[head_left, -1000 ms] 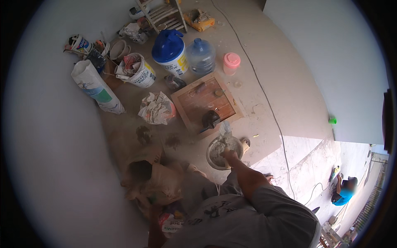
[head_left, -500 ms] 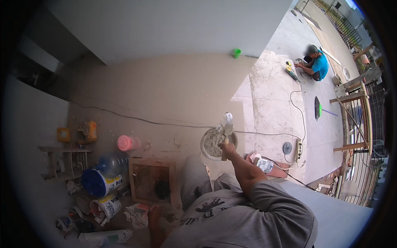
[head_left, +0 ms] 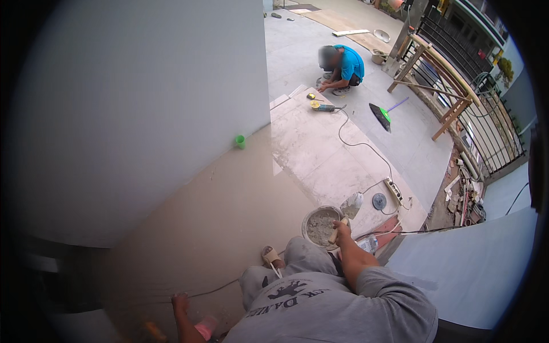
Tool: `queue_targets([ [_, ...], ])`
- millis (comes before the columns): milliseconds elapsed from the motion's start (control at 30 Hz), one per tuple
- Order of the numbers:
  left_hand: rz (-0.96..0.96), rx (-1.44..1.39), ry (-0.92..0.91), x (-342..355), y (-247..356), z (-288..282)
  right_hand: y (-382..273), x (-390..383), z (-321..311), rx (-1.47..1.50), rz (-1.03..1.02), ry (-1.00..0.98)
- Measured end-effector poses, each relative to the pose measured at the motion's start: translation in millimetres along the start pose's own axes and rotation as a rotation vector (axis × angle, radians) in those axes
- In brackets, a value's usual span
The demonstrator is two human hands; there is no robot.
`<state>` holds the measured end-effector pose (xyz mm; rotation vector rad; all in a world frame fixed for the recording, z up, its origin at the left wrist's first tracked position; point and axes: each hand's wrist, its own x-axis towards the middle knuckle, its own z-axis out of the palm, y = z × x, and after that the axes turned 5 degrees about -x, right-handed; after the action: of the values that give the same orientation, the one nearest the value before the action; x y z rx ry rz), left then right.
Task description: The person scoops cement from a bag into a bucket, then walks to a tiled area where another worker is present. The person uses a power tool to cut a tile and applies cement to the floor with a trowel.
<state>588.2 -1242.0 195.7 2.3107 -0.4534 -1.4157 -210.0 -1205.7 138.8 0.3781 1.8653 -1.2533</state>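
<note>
My right hand (head_left: 341, 231) is closed around the wooden handle of a trowel (head_left: 351, 204). Its pale, smeared blade points away from me, just past the right rim of a round bucket (head_left: 305, 230). Thick grey mortar (head_left: 321, 226) lies inside that bucket, its surface rough and lumpy. Far from the bucket, at the lower left, my left hand (head_left: 180, 299) hangs low over the floor, near a dark cable (head_left: 214, 289). Its fingers are too dim and small to make out.
A co-worker in a blue shirt (head_left: 350, 62) squats at the far side, near an angle grinder (head_left: 323, 107). A power strip (head_left: 393, 188), a grey disc (head_left: 379, 201) and a broom (head_left: 382, 117) lie on the right. Against the wall stands a green cup (head_left: 240, 142). A wooden trestle (head_left: 426, 48) is farther right.
My view has swung to the right, so the bottles and buckets on the left have mostly left it. The trowel has moved from above the mortar toward the bucket's right rim. My left arm reaches out.
</note>
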Motion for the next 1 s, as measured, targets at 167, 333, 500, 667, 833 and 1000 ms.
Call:
queue_targets([
  [167, 0.32, 0.325, -0.01, -57.5, 294.7, 196.6, -17.7, 45.1, -60.3, 0.34, 0.08, 0.356],
  [333, 0.453, 0.47, -0.158, -25.2, 413.6, 334.4, -17.4, 103.9, -93.5, 0.621, 0.193, 0.423],
  [500, 0.134, 0.664, -0.32, -11.2, 439.4, 470.8, -24.0, 105.6, -114.9, 0.835, 0.339, 0.573],
  [667, 0.1, 0.762, -0.4, 24.0, 504.3, 594.7, -15.5, 106.5, -136.2, 1.084, 0.42, 0.688],
  [833, 0.2, 0.819, -0.418, 20.7, 635.4, 750.1, -69.5, 116.1, -109.7, 1.297, 0.417, 0.877],
  [1000, 0.409, 0.842, -0.441, -9.1, 778.0, 949.8, -116.4, 154.1, -90.1, 1.52, 0.256, 0.71],
])
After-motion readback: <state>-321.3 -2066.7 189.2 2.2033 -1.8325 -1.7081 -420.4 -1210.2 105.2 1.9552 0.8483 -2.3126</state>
